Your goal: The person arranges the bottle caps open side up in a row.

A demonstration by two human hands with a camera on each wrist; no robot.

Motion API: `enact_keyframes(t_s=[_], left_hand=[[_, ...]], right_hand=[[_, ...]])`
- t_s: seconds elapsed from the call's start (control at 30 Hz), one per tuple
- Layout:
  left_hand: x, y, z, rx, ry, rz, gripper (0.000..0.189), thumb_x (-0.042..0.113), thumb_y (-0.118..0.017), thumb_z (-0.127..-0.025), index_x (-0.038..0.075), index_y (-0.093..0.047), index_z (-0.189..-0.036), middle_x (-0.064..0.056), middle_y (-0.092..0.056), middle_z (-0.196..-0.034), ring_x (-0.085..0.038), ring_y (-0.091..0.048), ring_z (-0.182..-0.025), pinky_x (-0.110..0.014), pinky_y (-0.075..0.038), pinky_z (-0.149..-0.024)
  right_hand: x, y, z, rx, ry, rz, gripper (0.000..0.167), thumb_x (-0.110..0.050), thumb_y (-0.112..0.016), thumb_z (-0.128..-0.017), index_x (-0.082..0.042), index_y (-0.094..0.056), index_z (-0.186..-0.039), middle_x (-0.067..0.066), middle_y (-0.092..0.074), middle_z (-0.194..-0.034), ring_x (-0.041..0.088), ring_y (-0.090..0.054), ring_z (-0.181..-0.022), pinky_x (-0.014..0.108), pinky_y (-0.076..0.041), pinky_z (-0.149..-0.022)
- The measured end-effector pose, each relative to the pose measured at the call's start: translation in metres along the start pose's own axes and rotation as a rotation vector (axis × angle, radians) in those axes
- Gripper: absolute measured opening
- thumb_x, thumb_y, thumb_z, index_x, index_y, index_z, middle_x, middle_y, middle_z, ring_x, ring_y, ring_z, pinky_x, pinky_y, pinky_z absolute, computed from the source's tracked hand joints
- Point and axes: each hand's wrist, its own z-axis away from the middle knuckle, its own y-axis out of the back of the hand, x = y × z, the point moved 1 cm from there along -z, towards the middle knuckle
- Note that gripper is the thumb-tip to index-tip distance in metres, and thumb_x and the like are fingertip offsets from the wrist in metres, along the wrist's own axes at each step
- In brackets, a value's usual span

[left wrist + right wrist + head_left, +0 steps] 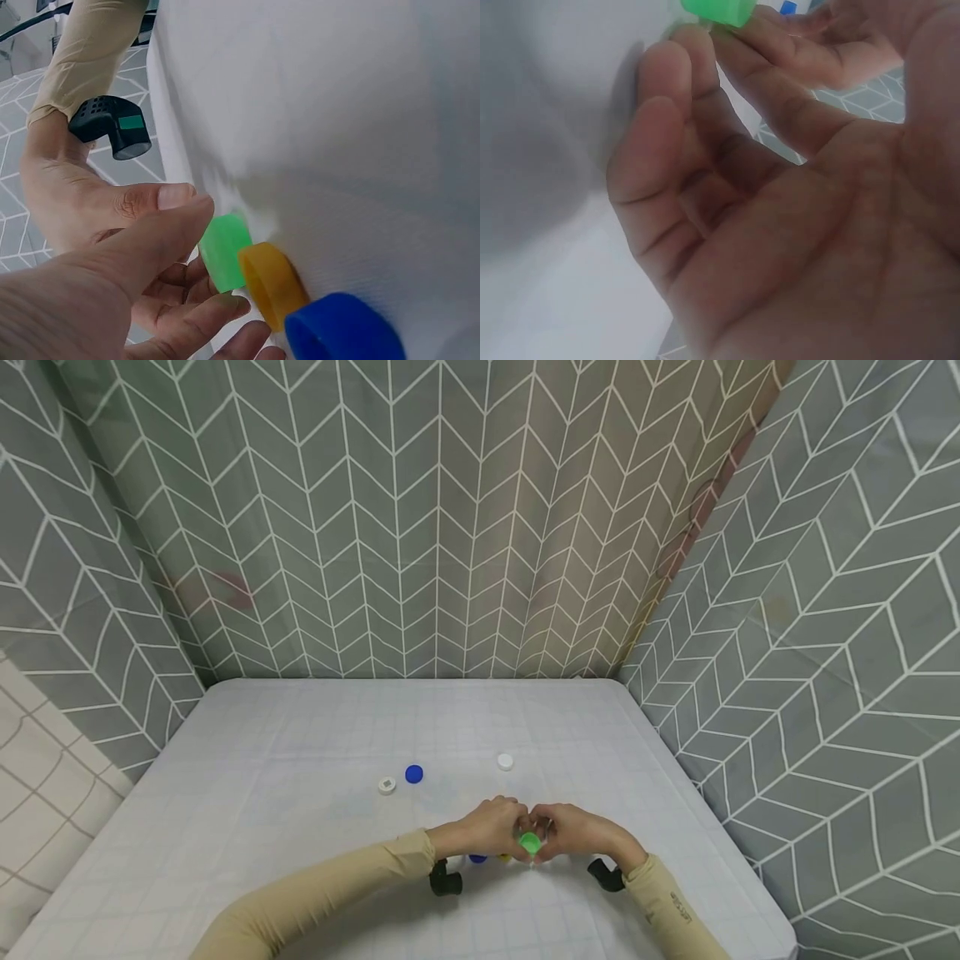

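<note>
Between my two hands is a green bottle cap [530, 842], its hollow side visible in the head view. My left hand [493, 828] pinches it from the left with thumb and fingers. From the other side my right hand [579, 832] holds it too, the index fingertip against the cap [721, 9] in the right wrist view; the right thumb is partly hidden. Close beside the green cap in the left wrist view stand a yellow cap [274, 285] and a larger-looking blue cap [345, 330]. Both are partly covered by my left hand in the head view.
Farther back on the white-covered table [300, 735] lie a white cap with a grey mark [386, 786], another blue cap [414, 774] and a plain white cap [506, 762]. Black wrist cameras [446, 879] hang below both wrists. Patterned grey curtains [420, 527] enclose the table.
</note>
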Motion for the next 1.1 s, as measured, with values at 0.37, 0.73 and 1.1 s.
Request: enact_keyframes(t_s=[0.37, 0.73, 1.1], left_hand=[[-0.006, 0.011, 0.009, -0.004, 0.038, 0.157, 0.039, 0.034, -0.083, -0.073, 0.015, -0.066, -0.103, 0.006, -0.065, -0.102, -0.005, -0.057, -0.092, -0.021, -0.048, -0.075], [-0.017, 0.035, 0.029, 0.022, 0.082, 0.251, 0.030, 0.027, -0.079, -0.077, 0.016, -0.065, -0.102, 0.004, -0.066, -0.103, -0.014, -0.061, -0.098, -0.026, -0.051, -0.077], [-0.043, 0.059, 0.058, 0.142, 0.074, 0.273, 0.022, 0.025, -0.079, -0.080, 0.015, -0.066, -0.095, 0.004, -0.068, -0.095, -0.014, -0.063, -0.091, -0.026, -0.052, -0.076]], right_hand=[[-0.006, 0.004, -0.004, 0.042, 0.056, 0.029, 0.042, -0.027, -0.078, -0.080, -0.007, -0.063, -0.113, 0.007, -0.066, -0.104, 0.022, -0.060, -0.089, 0.023, -0.048, -0.072], [-0.026, 0.004, -0.020, 0.096, 0.144, 0.041, 0.034, -0.030, -0.072, -0.086, -0.010, -0.064, -0.113, 0.003, -0.065, -0.105, 0.017, -0.060, -0.088, 0.024, -0.049, -0.077], [-0.068, -0.004, -0.046, 0.133, 0.251, 0.078, 0.032, -0.025, -0.070, -0.089, -0.006, -0.064, -0.113, 0.005, -0.067, -0.111, 0.029, -0.062, -0.094, 0.039, -0.052, -0.082]])
